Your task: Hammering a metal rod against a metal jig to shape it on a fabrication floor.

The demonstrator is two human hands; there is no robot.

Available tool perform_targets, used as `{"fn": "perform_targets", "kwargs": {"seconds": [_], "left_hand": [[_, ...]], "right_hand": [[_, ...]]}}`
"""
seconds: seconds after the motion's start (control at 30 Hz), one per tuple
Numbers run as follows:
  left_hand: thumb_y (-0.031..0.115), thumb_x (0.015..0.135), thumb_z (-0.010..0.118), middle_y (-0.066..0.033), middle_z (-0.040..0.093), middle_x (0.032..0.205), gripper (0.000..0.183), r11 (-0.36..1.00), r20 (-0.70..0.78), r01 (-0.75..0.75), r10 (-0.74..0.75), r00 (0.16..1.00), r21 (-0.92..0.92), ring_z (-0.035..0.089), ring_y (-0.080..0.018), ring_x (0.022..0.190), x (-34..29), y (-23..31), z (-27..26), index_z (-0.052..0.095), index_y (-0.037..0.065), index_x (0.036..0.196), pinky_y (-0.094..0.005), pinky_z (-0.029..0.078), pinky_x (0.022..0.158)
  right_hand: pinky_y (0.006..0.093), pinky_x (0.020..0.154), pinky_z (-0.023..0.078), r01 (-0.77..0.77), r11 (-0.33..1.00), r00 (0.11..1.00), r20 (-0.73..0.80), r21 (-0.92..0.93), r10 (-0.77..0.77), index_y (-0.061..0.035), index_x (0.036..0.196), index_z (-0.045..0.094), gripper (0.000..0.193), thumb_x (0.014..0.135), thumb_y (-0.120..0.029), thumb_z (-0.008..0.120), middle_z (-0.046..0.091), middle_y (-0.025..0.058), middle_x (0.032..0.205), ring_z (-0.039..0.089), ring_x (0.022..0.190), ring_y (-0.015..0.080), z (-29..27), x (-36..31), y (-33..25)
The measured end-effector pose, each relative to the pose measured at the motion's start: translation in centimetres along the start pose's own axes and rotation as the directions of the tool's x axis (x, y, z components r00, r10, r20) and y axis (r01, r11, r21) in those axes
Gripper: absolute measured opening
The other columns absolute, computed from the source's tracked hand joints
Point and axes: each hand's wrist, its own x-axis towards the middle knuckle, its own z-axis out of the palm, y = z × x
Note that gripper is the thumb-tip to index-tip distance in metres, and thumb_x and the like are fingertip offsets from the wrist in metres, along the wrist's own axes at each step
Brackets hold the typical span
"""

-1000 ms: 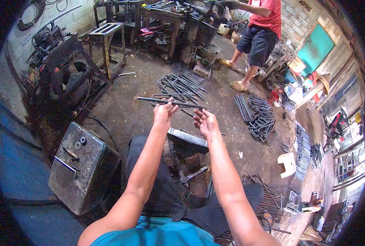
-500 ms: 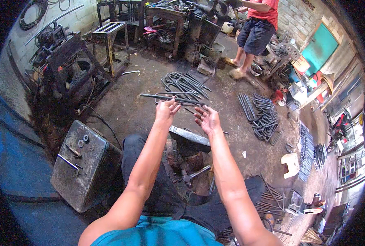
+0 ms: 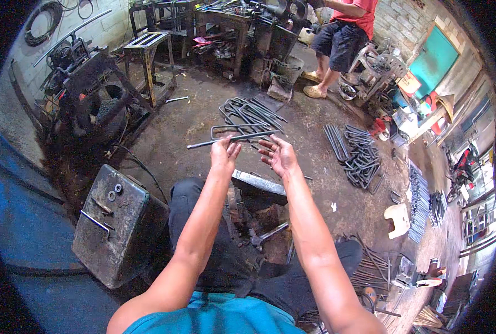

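A dark metal rod (image 3: pixel 203 144) is held out level in front of me, above the floor. My left hand (image 3: pixel 224 155) grips it left of its middle, and its left end sticks out past the fingers. At the right end, my right hand (image 3: pixel 282 157) has thumb and fingertips on the rod, palm turned up and the other fingers loosely curled. Below my hands, between my legs, is a metal block with a pale top edge (image 3: pixel 259 182). A hammer (image 3: pixel 268 234) lies beneath it. Beyond the rod lies a pile of bent metal bars (image 3: pixel 251 115).
A dark metal box (image 3: pixel 111 234) at my left carries washers and a bent rod. More bent bars (image 3: pixel 360 158) lie at the right, near a white plastic piece (image 3: pixel 397 220). A person in a red shirt (image 3: pixel 352 14) stands by a machine at the back. A workbench (image 3: pixel 226 19) stands behind.
The rod has tilted, its left end dropping and its right end rising. Both hands still have it. The person at the back has shifted left.
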Motion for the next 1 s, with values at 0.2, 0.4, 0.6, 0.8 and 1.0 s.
{"fn": "perform_targets", "kwargs": {"seconds": [0.2,0.4,0.6,0.8,1.0], "left_hand": [[0.017,0.088,0.046,-0.0105,0.055,0.113,0.028,0.999,-0.064,0.044,-0.044,0.997,-0.004,0.058,-0.0308,0.105,0.9,-0.8,-2.3,0.047,0.001,0.111,-0.0452,0.049,0.085],[0.020,0.091,0.037,-0.0157,0.055,0.123,0.038,0.978,-0.047,0.202,-0.200,0.979,0.049,0.060,-0.0345,0.104,-0.8,-2.3,-2.1,0.041,-0.003,0.121,-0.0466,0.049,0.086],[0.019,0.092,0.037,-0.0138,0.059,0.117,0.030,0.961,0.050,0.273,-0.275,0.960,0.038,0.060,-0.0313,0.105,-0.9,-3.3,-2.0,0.045,-0.001,0.112,-0.0446,0.049,0.086],[0.017,0.092,0.038,-0.0136,0.060,0.115,0.028,0.962,0.022,0.266,-0.267,0.963,0.056,0.060,-0.0301,0.103,-1.9,-3.3,-1.2,0.045,-0.002,0.111,-0.0433,0.049,0.086],[0.017,0.092,0.038,-0.0138,0.059,0.116,0.028,0.956,0.036,0.281,-0.284,0.958,0.080,0.060,-0.0305,0.103,-1.7,-4.2,-0.9,0.045,-0.001,0.112,-0.0429,0.048,0.088]], "right_hand": [[0.0383,0.069,0.047,-0.047,0.999,0.996,0.072,-0.021,0.049,-0.0138,0.120,0.044,0.041,0.089,-0.039,0.053,0.064,0.0103,0.108,0.061,0.087,0.0220,1.0,1.5,0.5],[0.0364,0.071,0.047,-0.007,0.995,1.000,-0.002,-0.098,0.007,-0.0120,0.126,0.048,0.045,0.088,-0.036,0.055,0.065,0.0109,0.107,0.063,0.085,0.0207,1.3,1.0,1.5],[0.0384,0.071,0.047,-0.023,0.992,1.000,-0.019,-0.123,0.020,-0.0117,0.122,0.047,0.041,0.089,-0.036,0.052,0.065,0.0103,0.106,0.062,0.085,0.0215,-0.4,1.2,1.7],[0.0375,0.071,0.046,-0.027,0.992,0.998,-0.058,-0.121,0.020,-0.0089,0.120,0.051,0.042,0.088,-0.036,0.053,0.065,0.0103,0.106,0.061,0.086,0.0213,-1.3,0.8,2.1],[0.0365,0.070,0.048,-0.040,0.993,0.997,-0.069,-0.116,0.032,-0.0048,0.115,0.053,0.038,0.090,-0.033,0.049,0.064,0.0111,0.104,0.062,0.082,0.0218,-2.5,0.0,2.1]]}}
